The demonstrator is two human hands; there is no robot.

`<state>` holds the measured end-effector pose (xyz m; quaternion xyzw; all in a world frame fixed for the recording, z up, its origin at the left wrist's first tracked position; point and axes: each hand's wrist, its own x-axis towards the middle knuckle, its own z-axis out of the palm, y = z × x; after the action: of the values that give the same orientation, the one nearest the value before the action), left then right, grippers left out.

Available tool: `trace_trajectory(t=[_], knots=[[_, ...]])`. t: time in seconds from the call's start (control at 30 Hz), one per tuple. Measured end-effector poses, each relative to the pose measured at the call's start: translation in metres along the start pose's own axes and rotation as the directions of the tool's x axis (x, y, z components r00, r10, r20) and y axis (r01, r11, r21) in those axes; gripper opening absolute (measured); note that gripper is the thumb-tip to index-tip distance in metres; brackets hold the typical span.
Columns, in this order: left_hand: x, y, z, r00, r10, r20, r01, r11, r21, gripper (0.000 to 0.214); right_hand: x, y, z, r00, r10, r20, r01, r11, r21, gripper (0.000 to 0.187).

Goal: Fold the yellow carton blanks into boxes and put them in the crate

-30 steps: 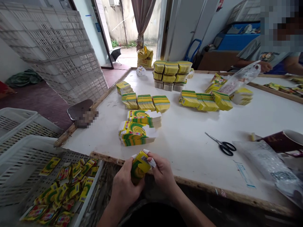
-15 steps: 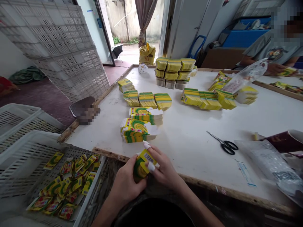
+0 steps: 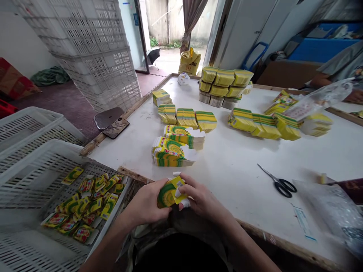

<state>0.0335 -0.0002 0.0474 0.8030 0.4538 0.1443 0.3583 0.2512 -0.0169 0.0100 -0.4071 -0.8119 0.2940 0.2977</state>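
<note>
Both my hands grip one small yellow-and-green carton at the near edge of the white table. My left hand wraps around its left side. My right hand, with white tape on the fingertips, pinches the flap on its right side. Just beyond my hands lie two stacks of flat cartons. A white crate to my left holds several folded cartons.
More bundles of flat cartons sit further back and to the right. Scissors and a clear plastic bag lie at the right. Two phones rest at the table's left edge. Another person's arm shows at far right.
The view has shifted left and down. My hands have turned the carton and my right fingers have moved over its flap. The other person's hand has moved right.
</note>
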Motion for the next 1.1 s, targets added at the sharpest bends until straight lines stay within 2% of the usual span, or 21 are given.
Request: trace_trajectory(t=[0.1,0.17,0.3,0.43,0.57,0.67,0.73,0.8,0.87,0.93,1.0,1.1], knots=[[-0.001,0.002,-0.002,1.000,-0.022,0.005,0.022,0.999,0.030,0.042,-0.003,0.002,0.006,1.000,-0.003,-0.024,0.002,0.999,-0.037,0.031],[-0.002,0.004,-0.005,0.999,-0.025,0.030,0.024,0.999,0.038,0.034,-0.004,0.002,0.007,1.000,-0.013,-0.023,0.013,0.999,-0.037,0.028],[-0.003,0.004,-0.009,0.996,-0.009,0.087,0.009,1.000,0.010,0.026,-0.002,-0.003,-0.003,0.996,-0.038,0.081,0.039,0.999,-0.019,0.016],[-0.003,0.004,-0.008,0.997,-0.009,0.079,0.004,0.998,0.057,0.033,-0.002,-0.007,-0.009,0.989,-0.022,0.144,0.030,0.998,-0.050,0.021],[-0.001,0.006,-0.007,0.999,-0.031,0.038,0.025,0.989,0.143,0.022,-0.003,-0.004,0.002,0.995,0.001,0.098,0.014,0.988,-0.156,0.038],[0.000,0.004,-0.007,0.998,-0.055,0.017,0.052,0.991,0.121,0.031,-0.004,0.001,0.011,0.999,-0.043,0.033,0.048,0.983,-0.180,0.050],[0.001,-0.002,-0.005,0.993,-0.107,-0.042,0.107,0.994,0.005,0.048,-0.004,0.006,0.013,0.994,-0.097,-0.054,0.088,0.983,-0.160,0.052],[0.002,-0.011,-0.001,0.963,-0.223,-0.149,0.190,0.960,-0.206,0.062,-0.004,0.009,0.014,0.980,-0.134,-0.148,0.113,0.983,-0.143,0.051],[0.003,-0.019,0.005,0.918,-0.352,-0.184,0.233,0.852,-0.469,0.057,-0.004,0.012,0.013,0.965,-0.141,-0.221,0.111,0.983,-0.143,0.051],[0.003,-0.024,0.014,0.887,-0.436,-0.154,0.232,0.707,-0.668,0.047,-0.004,0.014,0.014,0.956,-0.132,-0.261,0.095,0.984,-0.151,0.051],[0.003,-0.025,0.022,0.868,-0.476,-0.141,0.195,0.589,-0.784,0.046,-0.003,0.014,0.015,0.956,-0.127,-0.265,0.086,0.983,-0.162,0.049],[0.003,-0.021,0.029,0.830,-0.525,-0.188,0.108,0.481,-0.870,0.053,-0.001,0.014,0.017,0.969,-0.126,-0.210,0.094,0.983,-0.155,0.047]])
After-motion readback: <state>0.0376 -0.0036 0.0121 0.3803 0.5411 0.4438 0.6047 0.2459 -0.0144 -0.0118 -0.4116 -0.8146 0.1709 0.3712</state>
